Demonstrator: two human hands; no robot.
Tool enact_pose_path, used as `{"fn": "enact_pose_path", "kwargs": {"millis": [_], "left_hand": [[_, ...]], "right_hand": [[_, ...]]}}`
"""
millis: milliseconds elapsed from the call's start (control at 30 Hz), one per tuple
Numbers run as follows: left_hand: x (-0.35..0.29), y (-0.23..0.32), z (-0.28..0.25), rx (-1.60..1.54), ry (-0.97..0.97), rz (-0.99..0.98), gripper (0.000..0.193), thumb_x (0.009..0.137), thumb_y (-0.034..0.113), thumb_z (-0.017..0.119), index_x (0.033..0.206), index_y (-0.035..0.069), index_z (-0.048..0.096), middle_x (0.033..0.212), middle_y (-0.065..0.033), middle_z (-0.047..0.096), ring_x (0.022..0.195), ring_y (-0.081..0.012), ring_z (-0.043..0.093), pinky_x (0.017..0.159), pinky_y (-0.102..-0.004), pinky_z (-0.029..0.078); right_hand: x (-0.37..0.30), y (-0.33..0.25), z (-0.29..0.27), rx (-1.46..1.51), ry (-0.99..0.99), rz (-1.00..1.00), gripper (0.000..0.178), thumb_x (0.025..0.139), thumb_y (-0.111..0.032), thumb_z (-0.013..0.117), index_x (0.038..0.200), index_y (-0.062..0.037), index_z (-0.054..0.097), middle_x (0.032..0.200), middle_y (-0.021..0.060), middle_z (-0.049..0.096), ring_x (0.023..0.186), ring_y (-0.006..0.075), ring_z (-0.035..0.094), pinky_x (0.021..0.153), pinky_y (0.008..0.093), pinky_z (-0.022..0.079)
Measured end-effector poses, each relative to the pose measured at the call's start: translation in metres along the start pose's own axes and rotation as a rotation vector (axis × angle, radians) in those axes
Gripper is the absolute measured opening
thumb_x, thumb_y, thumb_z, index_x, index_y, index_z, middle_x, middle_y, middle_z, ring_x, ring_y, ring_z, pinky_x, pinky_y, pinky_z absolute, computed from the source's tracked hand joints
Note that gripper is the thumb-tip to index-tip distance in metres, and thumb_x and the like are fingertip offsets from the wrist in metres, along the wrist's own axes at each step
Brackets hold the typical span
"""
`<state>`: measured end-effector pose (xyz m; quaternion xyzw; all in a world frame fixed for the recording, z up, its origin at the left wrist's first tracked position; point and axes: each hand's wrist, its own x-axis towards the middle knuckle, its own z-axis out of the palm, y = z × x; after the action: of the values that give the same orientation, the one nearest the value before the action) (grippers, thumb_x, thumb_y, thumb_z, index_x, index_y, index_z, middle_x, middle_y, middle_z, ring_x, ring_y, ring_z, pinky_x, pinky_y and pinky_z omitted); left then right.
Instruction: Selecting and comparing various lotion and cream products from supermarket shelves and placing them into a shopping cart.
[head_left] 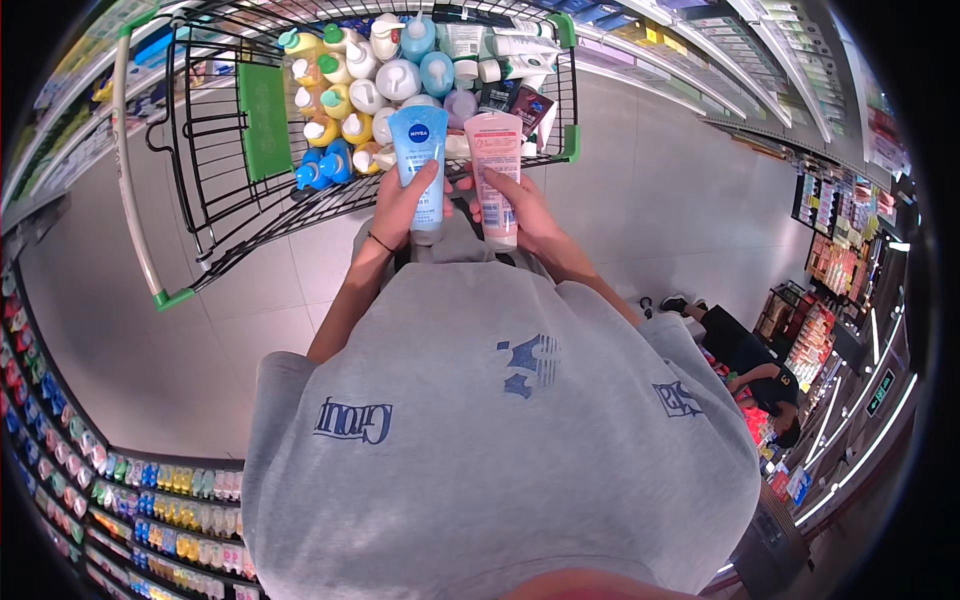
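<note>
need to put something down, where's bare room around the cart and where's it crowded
Bare floor shows right of the cart, below the upper-right shelves, and lower left, between cart, grey shirt and lower-left shelves. Inside the cart, bottles are packed close; the gap between blue tube (left hand) and pink tube (right hand) is narrow.

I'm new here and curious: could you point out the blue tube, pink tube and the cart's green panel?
Blue tube [415,155], head view: upper half of its face.
Pink tube [498,157], head view: upper half of its face.
Green panel [264,122], head view: middle of its flat face.
</note>
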<state>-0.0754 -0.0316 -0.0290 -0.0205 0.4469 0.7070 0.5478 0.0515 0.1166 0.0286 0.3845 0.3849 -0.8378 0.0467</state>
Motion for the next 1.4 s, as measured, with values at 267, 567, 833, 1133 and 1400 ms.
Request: {"fn": "enact_pose_path", "kwargs": {"millis": [267,567,833,1133,1400], "left_hand": [[0.005,0.016,0.005,0.143,-0.04,0.077,0.029,0.097,0.027,0.055,0.104,-0.001,0.055,0.083,-0.0109,0.063,0.064,-0.0188,0.064,0.056,-0.0315,0.054],[0.0,0.018,0.005,0.118,0.019,0.118,0.033,0.097,0.031,0.054,0.102,-0.001,0.056,0.081,-0.0116,0.064,0.063,-0.02,0.065,0.057,-0.0314,0.055],[-0.008,0.019,0.002,-0.042,0.035,0.145,0.035,0.098,0.027,0.051,0.115,-0.004,0.053,0.094,-0.0151,0.065,0.078,-0.0246,0.069,0.069,-0.0366,0.059],[-0.03,0.082,0.063,-0.021,0.046,0.317,0.032,0.098,0.023,0.045,0.119,-0.003,0.047,0.092,-0.0193,0.064,0.083,-0.0308,0.069,0.07,-0.0402,0.059],[-0.027,0.069,0.072,-0.007,0.081,0.251,0.031,0.099,0.026,0.046,0.112,-0.002,0.051,0.085,-0.017,0.065,0.07,-0.0272,0.069,0.062,-0.0353,0.058]], "right_hand": [[0.008,-0.004,-0.001,0.015,-0.047,-0.119,0.038,0.097,-0.026,0.053,0.125,-0.0002,0.051,0.102,0.0105,0.066,0.073,0.0143,0.064,0.064,0.0275,0.054],[0.013,-0.005,0.0,0.035,-0.118,-0.135,0.036,0.098,-0.027,0.054,0.122,-0.001,0.053,0.096,0.0088,0.066,0.07,0.0129,0.064,0.061,0.0257,0.053],[0.014,-0.011,0.006,0.024,-0.173,-0.097,0.04,0.099,-0.033,0.049,0.121,0.0008,0.054,0.095,0.0099,0.067,0.075,0.0139,0.065,0.069,0.0266,0.054],[-0.004,-0.05,0.011,0.074,-0.164,-0.217,0.038,0.099,-0.034,0.047,0.109,0.0021,0.055,0.091,0.0147,0.066,0.07,0.0211,0.068,0.065,0.0326,0.059],[-0.013,-0.048,0.021,-0.005,-0.025,-0.218,0.041,0.099,-0.038,0.048,0.104,0.0015,0.059,0.081,0.0131,0.067,0.066,0.018,0.067,0.059,0.0291,0.057]]}}
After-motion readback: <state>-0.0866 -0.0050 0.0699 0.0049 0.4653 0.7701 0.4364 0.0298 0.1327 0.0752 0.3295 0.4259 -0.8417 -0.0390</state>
